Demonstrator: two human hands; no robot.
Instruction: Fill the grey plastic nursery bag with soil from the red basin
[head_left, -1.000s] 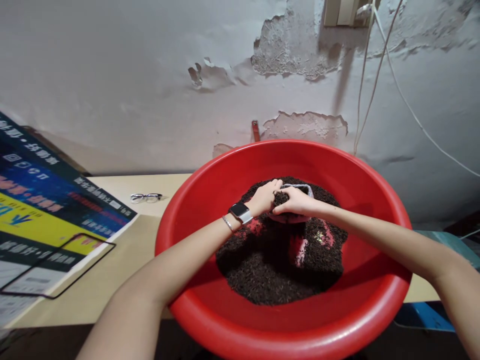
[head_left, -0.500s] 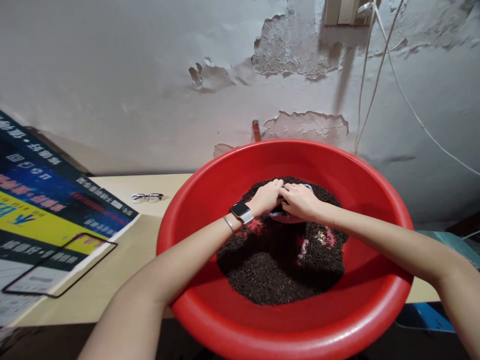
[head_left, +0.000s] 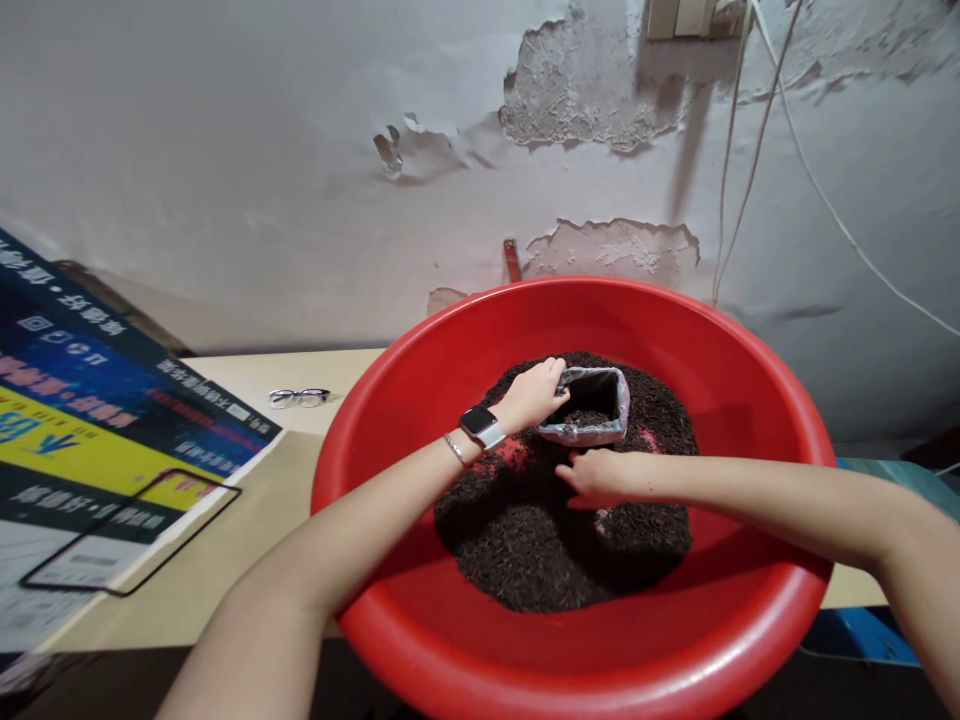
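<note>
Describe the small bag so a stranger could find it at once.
Find the big red basin on the table. On its heap of dark grains stands a small grey bag, mouth open, held by the left hand: the only pale thing among the grains.

A big red basin (head_left: 450, 330) sits at the table's (head_left: 247, 500) near edge, holding a mound of dark grains (head_left: 540, 540). The left hand (head_left: 531, 396) pinches open a small pouch (head_left: 589, 407) — grains inside it. The right hand (head_left: 600, 476) rests palm-down on the mound just beside. Eyeglasses (head_left: 298, 397) lie near the table's far edge.
</note>
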